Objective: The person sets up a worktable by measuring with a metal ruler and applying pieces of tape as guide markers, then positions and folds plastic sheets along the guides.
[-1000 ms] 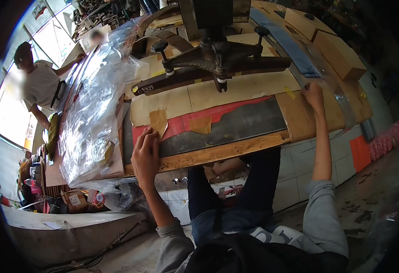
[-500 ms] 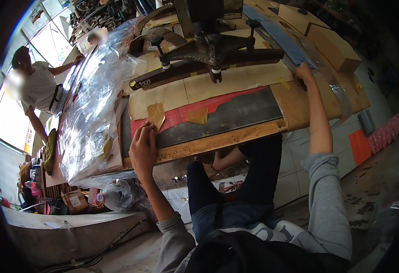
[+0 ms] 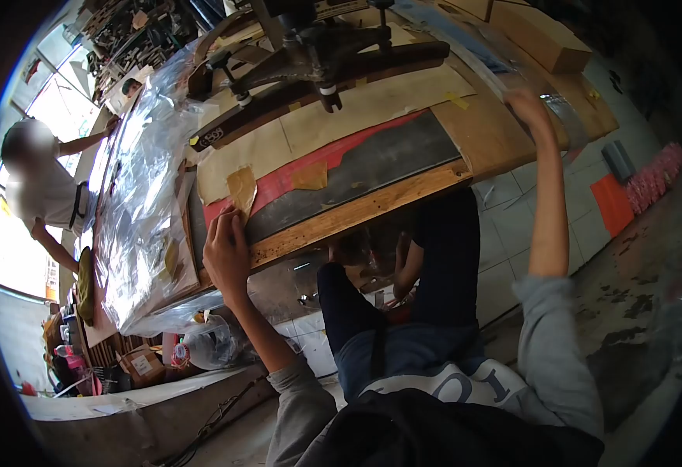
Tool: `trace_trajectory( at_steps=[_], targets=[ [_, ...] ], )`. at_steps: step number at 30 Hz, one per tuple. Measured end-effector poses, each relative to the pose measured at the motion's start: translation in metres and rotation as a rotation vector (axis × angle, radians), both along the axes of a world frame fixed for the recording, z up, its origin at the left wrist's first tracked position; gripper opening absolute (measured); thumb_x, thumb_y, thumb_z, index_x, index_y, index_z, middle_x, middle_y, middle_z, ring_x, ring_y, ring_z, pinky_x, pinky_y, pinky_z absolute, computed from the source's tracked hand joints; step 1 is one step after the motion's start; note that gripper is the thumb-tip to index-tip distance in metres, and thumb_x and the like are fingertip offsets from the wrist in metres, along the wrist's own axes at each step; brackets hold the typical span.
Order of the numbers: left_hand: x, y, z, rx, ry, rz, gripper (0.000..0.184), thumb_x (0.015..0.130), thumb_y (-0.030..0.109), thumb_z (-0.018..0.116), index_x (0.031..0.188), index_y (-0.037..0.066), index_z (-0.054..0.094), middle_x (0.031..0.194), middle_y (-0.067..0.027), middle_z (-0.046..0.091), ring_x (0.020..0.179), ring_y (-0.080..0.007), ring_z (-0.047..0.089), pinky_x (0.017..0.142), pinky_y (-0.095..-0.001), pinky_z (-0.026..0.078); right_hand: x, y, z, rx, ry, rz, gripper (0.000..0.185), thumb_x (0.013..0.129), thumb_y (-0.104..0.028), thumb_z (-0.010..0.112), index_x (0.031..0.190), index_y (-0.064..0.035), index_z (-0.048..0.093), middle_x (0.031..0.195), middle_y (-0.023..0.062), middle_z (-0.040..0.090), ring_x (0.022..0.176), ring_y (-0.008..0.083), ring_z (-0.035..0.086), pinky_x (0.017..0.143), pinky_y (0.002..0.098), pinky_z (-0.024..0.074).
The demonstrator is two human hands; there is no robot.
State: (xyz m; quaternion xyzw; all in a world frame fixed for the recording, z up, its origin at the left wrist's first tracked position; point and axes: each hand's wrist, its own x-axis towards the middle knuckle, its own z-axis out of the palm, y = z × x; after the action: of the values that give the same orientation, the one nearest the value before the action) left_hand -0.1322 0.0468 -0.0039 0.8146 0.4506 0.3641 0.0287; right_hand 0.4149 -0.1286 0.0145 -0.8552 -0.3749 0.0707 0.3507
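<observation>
My left hand point(image 3: 228, 253) is at the front left of the work surface. Its fingers are bent together at the lower end of a brown tape piece point(image 3: 241, 189) on a tan paper sheet point(image 3: 321, 124) with a red edge point(image 3: 282, 191). A second brown tape piece point(image 3: 310, 177) lies nearby, over a dark grey panel point(image 3: 380, 167). Out to the right, my right hand point(image 3: 532, 115) is closed near the end of a long pale strip point(image 3: 477, 70); what its fingers hold is hidden. Across the sheet stands a black press frame with a curved bar point(image 3: 341, 89).
A wooden edge strip point(image 3: 356, 212) runs along the front. Crumpled clear plastic point(image 3: 138, 194) covers the left side, where a person point(image 3: 49, 191) stands. Cardboard boxes point(image 3: 539, 35) sit at the back right. Bottles and a carton point(image 3: 142, 366) are under the table.
The view has shifted, moving the table up and left in the picture. My right hand has moved slightly toward me. My left hand stays at the tape piece.
</observation>
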Motion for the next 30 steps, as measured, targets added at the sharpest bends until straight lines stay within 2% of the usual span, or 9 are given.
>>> trace_trajectory(
  at_steps=[3, 4, 5, 7, 13, 19, 22, 26, 30],
  targets=[
    [0.002, -0.001, 0.000, 0.015, -0.006, 0.004, 0.018, 0.093, 0.017, 0.052, 0.097, 0.006, 0.065, 0.102, -0.0102, 0.067, 0.090, -0.0318, 0.065, 0.073, -0.0391, 0.051, -0.089, -0.078, 0.006, 0.191, 0.114, -0.209, 0.029, 0.083, -0.019, 0.054, 0.095, 0.0066, 0.064, 0.076, 0.0062, 0.063, 0.071, 0.0119, 0.054, 0.066, 0.0301, 0.0420],
    [0.003, -0.001, 0.000, 0.010, -0.012, 0.007, 0.018, 0.093, 0.017, 0.052, 0.096, 0.006, 0.065, 0.102, -0.0106, 0.067, 0.090, -0.0317, 0.065, 0.073, -0.0392, 0.051, -0.128, -0.095, 0.006, 0.459, 0.125, -0.217, 0.027, 0.085, -0.017, 0.054, 0.094, 0.0077, 0.061, 0.073, 0.0020, 0.059, 0.069, 0.0094, 0.050, 0.063, 0.0278, 0.0389],
    [0.004, 0.000, 0.000, 0.006, -0.017, 0.012, 0.018, 0.093, 0.017, 0.052, 0.096, 0.006, 0.065, 0.101, -0.0110, 0.067, 0.089, -0.0317, 0.065, 0.072, -0.0392, 0.051, -0.153, -0.117, 0.006, 0.427, 0.066, -0.277, 0.026, 0.088, -0.019, 0.055, 0.079, 0.0057, 0.057, 0.065, 0.0006, 0.053, 0.064, 0.0073, 0.047, 0.060, 0.0267, 0.0374],
    [0.004, 0.002, -0.002, 0.030, -0.024, 0.001, 0.017, 0.093, 0.016, 0.052, 0.095, 0.005, 0.065, 0.099, -0.0122, 0.067, 0.087, -0.0319, 0.065, 0.071, -0.0393, 0.051, -0.174, -0.161, -0.021, 0.474, 0.230, -0.255, 0.027, 0.094, -0.022, 0.052, 0.078, -0.0002, 0.053, 0.062, 0.0010, 0.050, 0.054, 0.0075, 0.048, 0.053, 0.0242, 0.0412],
    [0.003, 0.004, -0.005, 0.048, -0.019, -0.028, 0.018, 0.093, 0.016, 0.052, 0.095, 0.004, 0.065, 0.098, -0.0128, 0.067, 0.085, -0.0315, 0.066, 0.070, -0.0392, 0.051, -0.229, -0.183, -0.011, 0.700, 0.568, -0.151, 0.028, 0.097, -0.030, 0.047, 0.095, -0.0021, 0.046, 0.051, 0.0039, 0.046, 0.029, 0.0107, 0.037, 0.027, 0.0237, 0.0309],
    [0.003, 0.002, -0.002, 0.023, -0.018, -0.021, 0.018, 0.094, 0.017, 0.052, 0.096, 0.005, 0.065, 0.097, -0.0128, 0.067, 0.084, -0.0313, 0.067, 0.070, -0.0383, 0.051, -0.269, -0.218, -0.026, 0.971, 0.851, 0.192, 0.029, 0.093, -0.019, 0.053, 0.104, 0.0067, 0.047, 0.046, 0.0092, 0.048, 0.028, 0.0159, 0.046, 0.025, 0.0281, 0.0386],
    [0.003, -0.001, -0.004, 0.019, -0.011, -0.021, 0.018, 0.094, 0.017, 0.052, 0.096, 0.005, 0.065, 0.098, -0.0127, 0.067, 0.084, -0.0310, 0.067, 0.069, -0.0379, 0.051, -0.258, -0.210, -0.046, 0.987, 1.157, 0.780, 0.025, 0.087, -0.009, 0.060, 0.097, 0.0113, 0.050, 0.049, 0.0153, 0.052, 0.033, 0.0219, 0.054, 0.028, 0.0305, 0.0448],
    [0.003, 0.000, -0.001, 0.036, -0.001, -0.003, 0.018, 0.093, 0.017, 0.052, 0.096, 0.004, 0.065, 0.099, -0.0123, 0.067, 0.083, -0.0310, 0.067, 0.068, -0.0378, 0.051, -0.270, -0.197, -0.054, 0.978, 1.270, 0.761, 0.022, 0.087, -0.007, 0.059, 0.076, 0.0109, 0.054, 0.050, 0.0190, 0.054, 0.034, 0.0242, 0.054, 0.028, 0.0314, 0.0454],
    [0.002, 0.002, -0.002, 0.020, -0.005, -0.010, 0.017, 0.093, 0.016, 0.052, 0.096, 0.005, 0.065, 0.099, -0.0118, 0.067, 0.084, -0.0317, 0.066, 0.068, -0.0381, 0.051, -0.263, -0.191, -0.067, 0.855, 1.201, 0.859, 0.024, 0.090, -0.011, 0.059, 0.077, 0.0089, 0.055, 0.049, 0.0172, 0.052, 0.033, 0.0205, 0.053, 0.026, 0.0282, 0.0406]
  ],
)
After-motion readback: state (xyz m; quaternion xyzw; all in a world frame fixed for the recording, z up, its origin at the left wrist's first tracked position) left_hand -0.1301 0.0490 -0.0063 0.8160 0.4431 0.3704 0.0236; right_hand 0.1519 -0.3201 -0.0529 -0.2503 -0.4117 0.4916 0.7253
